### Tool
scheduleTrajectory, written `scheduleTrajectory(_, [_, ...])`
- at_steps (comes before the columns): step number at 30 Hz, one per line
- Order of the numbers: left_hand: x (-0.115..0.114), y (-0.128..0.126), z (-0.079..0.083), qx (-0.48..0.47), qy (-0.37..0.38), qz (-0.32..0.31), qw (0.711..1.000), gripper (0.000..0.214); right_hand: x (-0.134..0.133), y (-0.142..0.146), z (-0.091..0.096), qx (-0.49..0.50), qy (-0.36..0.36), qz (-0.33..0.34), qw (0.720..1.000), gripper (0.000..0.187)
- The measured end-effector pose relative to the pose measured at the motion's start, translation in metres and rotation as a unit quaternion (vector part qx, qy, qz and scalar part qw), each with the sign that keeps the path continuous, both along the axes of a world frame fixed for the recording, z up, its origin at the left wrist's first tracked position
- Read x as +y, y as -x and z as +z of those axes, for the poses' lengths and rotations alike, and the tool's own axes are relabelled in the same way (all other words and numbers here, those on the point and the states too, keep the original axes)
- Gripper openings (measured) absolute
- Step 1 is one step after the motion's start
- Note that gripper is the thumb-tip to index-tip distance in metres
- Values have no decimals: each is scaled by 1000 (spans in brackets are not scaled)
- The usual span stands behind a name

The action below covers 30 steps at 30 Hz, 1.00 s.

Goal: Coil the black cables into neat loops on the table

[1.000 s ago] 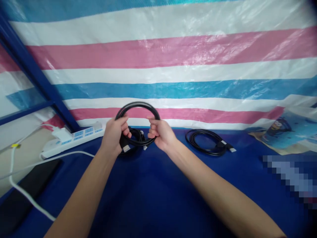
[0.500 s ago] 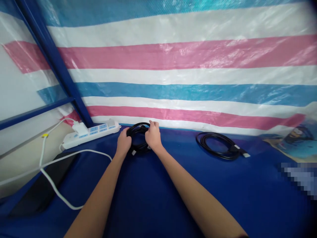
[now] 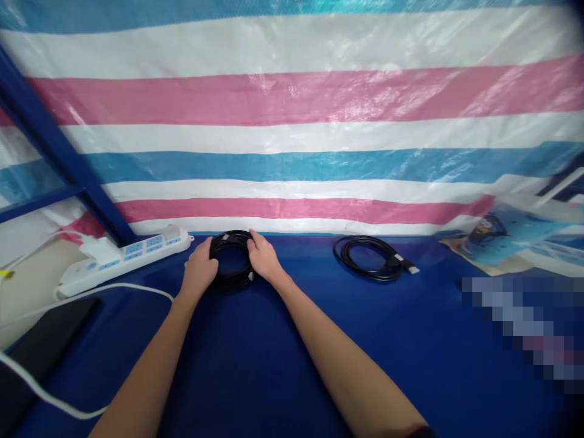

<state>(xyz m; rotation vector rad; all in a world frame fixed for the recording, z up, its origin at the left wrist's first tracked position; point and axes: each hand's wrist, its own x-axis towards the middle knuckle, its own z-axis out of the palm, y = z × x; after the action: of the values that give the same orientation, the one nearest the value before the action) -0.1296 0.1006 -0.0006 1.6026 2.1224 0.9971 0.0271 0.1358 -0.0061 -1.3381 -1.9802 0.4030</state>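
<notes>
A coil of black cable [image 3: 233, 281] lies on the blue tabletop near the striped sheet, with small pale ends showing at its top and lower right. My left hand [image 3: 199, 267] is closed on the coil's left side, thumb towards the middle. On the opposite side, my right hand [image 3: 265, 257] grips the coil's right edge with fingers and thumb. Parts of the cable are hidden behind the fingers of both hands. Further right, a second coil of black cable [image 3: 393, 261] rests apart from my hands, its plug end pointing right.
At the left stands a white power strip [image 3: 123, 257] with a white plug in it. A white cord [image 3: 137, 286] runs past a flat black object [image 3: 55, 334]. The striped sheet [image 3: 274, 164] hangs behind. A blue printed bag [image 3: 515, 228] sits at the right.
The view has swung to the right, so most things appear further left. Both hands still hold the coil, which looks rounder and flatter on the table, its pale ends in different places.
</notes>
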Motion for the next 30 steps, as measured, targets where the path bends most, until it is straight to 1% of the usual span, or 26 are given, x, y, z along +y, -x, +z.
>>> scheduleTrajectory(2, [-1, -4, 1, 18, 8, 7, 1000, 49, -7, -11, 11, -48, -21, 4, 999, 34])
scheduleTrajectory(4, [-1, -5, 2, 26, 16, 14, 999, 55, -18, -33, 26, -104, -45, 13, 993, 37])
scheduleTrajectory(6, [-2, -4, 3, 26, 26, 18, 999, 61, -32, -68, 38, -166, -56, 14, 984, 37])
scheduleTrajectory(7, [-2, -3, 4, 23, 29, 17, 999, 62, -39, -89, 41, -194, -51, -5, 980, 36])
scheduleTrajectory(9, [-6, -1, 10, 17, 30, 15, 999, 62, -53, -134, 39, -244, -29, -72, 967, 40])
scheduleTrajectory(11, [-13, -4, 21, 20, 11, 26, 999, 59, -65, -175, 30, -285, -5, -157, 946, 44])
scheduleTrajectory(12, [-18, -9, 28, 24, -6, 36, 999, 57, -70, -191, 25, -302, 9, -191, 934, 41])
scheduleTrajectory(13, [-23, -16, 36, 28, -26, 45, 998, 55, -73, -203, 22, -318, 23, -212, 924, 36])
scheduleTrajectory(15, [-37, -37, 48, 18, -62, 46, 997, 51, -76, -217, 20, -344, 43, -217, 913, 26])
scheduleTrajectory(17, [-54, -67, 55, -22, -61, 10, 998, 43, -78, -216, 24, -355, 44, -194, 913, 20])
scheduleTrajectory(18, [-62, -84, 55, -51, -41, -25, 998, 37, -80, -210, 27, -353, 37, -181, 917, 20])
scheduleTrajectory(19, [-70, -102, 53, -87, -10, -73, 993, 30, -84, -202, 29, -346, 23, -168, 923, 20])
scheduleTrajectory(20, [-78, -119, 49, -129, 28, -134, 982, 28, -89, -192, 31, -334, 6, -156, 929, 20])
scheduleTrajectory(21, [-85, -135, 44, -176, 67, -188, 964, 32, -96, -181, 30, -321, -14, -138, 937, 20])
scheduleTrajectory(23, [-95, -157, 34, -257, 114, -257, 925, 43, -112, -158, 26, -294, -60, -77, 951, 20])
scheduleTrajectory(24, [-97, -163, 30, -289, 122, -275, 909, 45, -119, -148, 22, -283, -86, -34, 955, 20])
scheduleTrajectory(26, [-99, -165, 26, -331, 117, -285, 892, 44, -132, -135, 16, -263, -146, 34, 953, 30])
scheduleTrajectory(28, [-97, -159, 26, -348, 107, -276, 889, 40, -137, -134, 14, -249, -205, 76, 943, 33])
scheduleTrajectory(30, [-94, -150, 29, -352, 98, -267, 892, 39, -137, -143, 19, -235, -267, 100, 929, 28])
